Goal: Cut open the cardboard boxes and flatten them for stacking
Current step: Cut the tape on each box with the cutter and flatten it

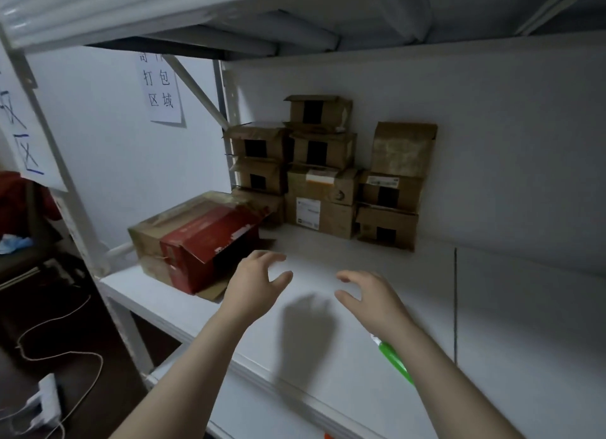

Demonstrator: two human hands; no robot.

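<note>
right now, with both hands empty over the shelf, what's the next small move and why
Probably slide the red box across the shelf toward you: it lies nearest the open left hand, the right hand holds nothing, and the green tool lies by the right forearm.

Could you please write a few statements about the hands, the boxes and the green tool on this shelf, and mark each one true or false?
1. The left hand and the right hand hold nothing. True.
2. The red box sits on top of the pile at the back. False: it lies on the shelf, in front and to the left of the pile.
3. The small brown boxes are stacked at the back of the shelf. True.
4. The green tool is gripped in the right hand. False: it lies on the shelf beside the right forearm.
5. A paper sign hangs on the wall at the left. True.
</note>
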